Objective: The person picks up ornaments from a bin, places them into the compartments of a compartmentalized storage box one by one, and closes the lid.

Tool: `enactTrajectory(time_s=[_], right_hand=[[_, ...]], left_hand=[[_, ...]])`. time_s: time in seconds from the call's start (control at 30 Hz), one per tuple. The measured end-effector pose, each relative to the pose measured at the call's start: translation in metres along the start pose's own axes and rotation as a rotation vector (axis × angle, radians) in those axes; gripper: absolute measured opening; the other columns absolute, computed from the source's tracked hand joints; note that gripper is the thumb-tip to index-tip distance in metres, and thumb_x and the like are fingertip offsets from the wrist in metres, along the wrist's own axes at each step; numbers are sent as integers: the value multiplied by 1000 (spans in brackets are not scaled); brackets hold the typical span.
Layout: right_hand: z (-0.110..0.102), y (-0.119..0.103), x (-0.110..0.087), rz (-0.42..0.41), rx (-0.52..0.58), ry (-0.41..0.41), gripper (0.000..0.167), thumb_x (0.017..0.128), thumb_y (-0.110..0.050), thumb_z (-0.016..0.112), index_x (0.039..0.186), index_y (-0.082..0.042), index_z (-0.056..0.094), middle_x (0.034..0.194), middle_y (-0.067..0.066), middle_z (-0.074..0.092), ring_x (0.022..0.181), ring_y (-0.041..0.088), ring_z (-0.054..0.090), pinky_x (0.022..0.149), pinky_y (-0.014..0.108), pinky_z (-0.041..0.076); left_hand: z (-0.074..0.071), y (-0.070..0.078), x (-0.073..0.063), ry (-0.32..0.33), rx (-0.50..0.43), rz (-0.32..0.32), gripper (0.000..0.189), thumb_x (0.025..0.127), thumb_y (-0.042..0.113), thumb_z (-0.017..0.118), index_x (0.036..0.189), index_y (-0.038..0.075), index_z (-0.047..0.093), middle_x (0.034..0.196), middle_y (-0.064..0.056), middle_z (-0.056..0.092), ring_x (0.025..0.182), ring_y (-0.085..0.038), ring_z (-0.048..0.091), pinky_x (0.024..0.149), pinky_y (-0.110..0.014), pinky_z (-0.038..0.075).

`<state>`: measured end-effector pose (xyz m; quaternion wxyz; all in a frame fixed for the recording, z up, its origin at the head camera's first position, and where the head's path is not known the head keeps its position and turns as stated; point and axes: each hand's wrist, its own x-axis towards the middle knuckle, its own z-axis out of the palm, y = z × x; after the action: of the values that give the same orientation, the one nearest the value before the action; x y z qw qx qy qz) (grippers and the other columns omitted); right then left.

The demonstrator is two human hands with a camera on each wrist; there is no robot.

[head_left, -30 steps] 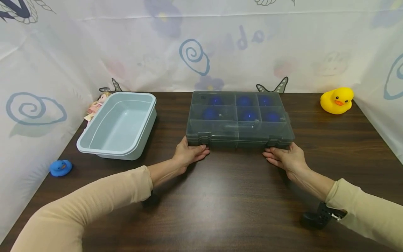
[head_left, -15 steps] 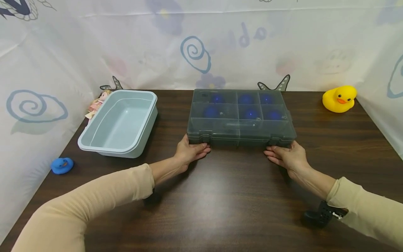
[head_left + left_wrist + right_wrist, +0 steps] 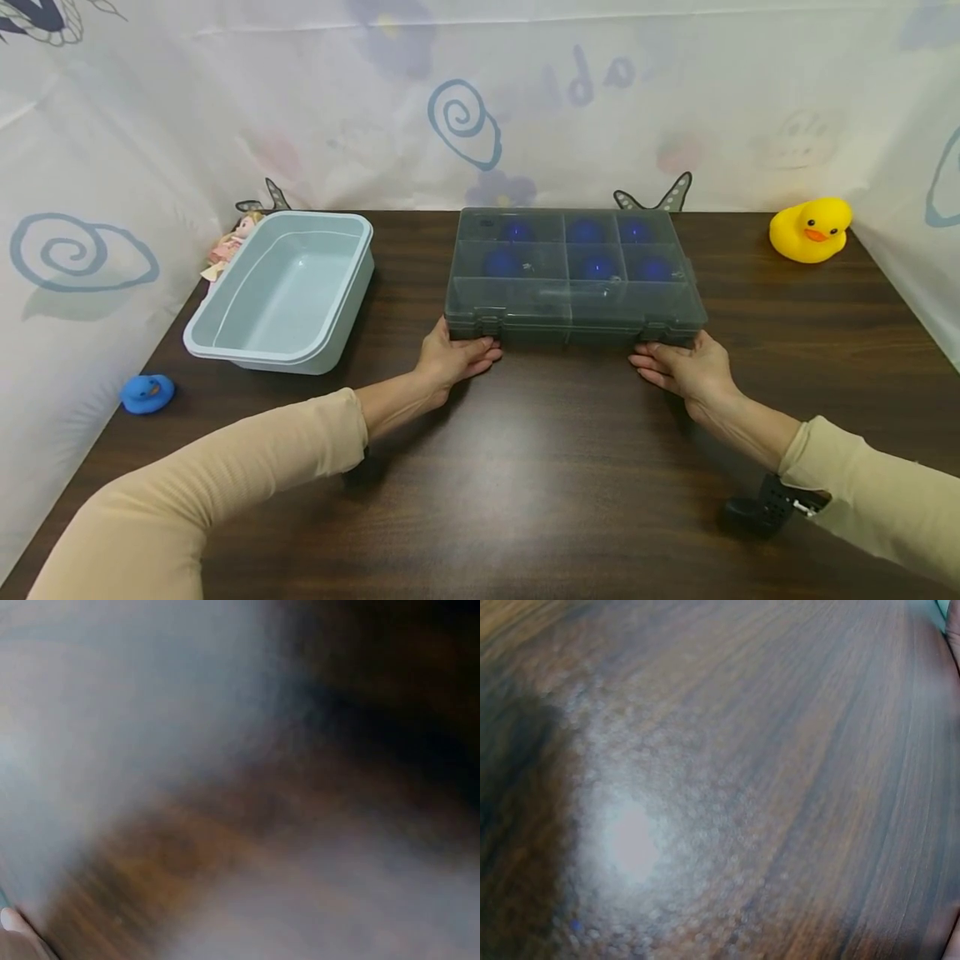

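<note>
A smoky see-through compartment box lies on the dark wooden table, its lid down and latches facing me. Blue round things show through the lid in several of its compartments. My left hand holds the box's front left corner, thumb along the front edge. At the front right corner, my right hand holds it in much the same way. The box hides parts of some fingers. Both wrist views show mostly blurred table, with just a bit of fingertip at the left wrist view's edge.
A pale blue plastic basin stands to the left, beside a small doll. Nearer on that side sits a blue toy duck. A yellow rubber duck stands at the back right. Printed white cloth hangs behind the table.
The head view has shifted slightly, so everything sits a little higher in it. Box and hands keep their places on the table.
</note>
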<state>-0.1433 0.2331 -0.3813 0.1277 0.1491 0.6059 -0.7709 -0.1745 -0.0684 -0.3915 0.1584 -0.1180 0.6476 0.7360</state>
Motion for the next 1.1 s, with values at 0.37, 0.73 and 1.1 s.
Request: enactTrajectory(time_s=[0.37,0.73,1.1], right_hand=[[0,1,0,1,2,18,39,93,3,51,121,-19,36,77,-3,71,72,9,70,69,25,56],[5,-1,-2,18,35,34,34,92,7,48,108,-21,36,74,-3,71,70,8,70,67,24,56],[6,-2,-2,27,81,31,35,91,7,50,109,-20,38,76,-1,71,71,10,70,68,25,56]], left_hand=[[0,1,0,-12,1,-10,47,88,-4,61,127,12,39,81,-8,70,69,-11,69,65,-24,56],[-1,1,-1,-7,-9,-7,46,88,-5,60,125,12,39,83,-9,70,69,-11,69,64,-24,56],[-1,1,0,-2,-6,-11,47,88,-5,60,125,14,40,78,-6,69,69,-11,69,63,-24,56]])
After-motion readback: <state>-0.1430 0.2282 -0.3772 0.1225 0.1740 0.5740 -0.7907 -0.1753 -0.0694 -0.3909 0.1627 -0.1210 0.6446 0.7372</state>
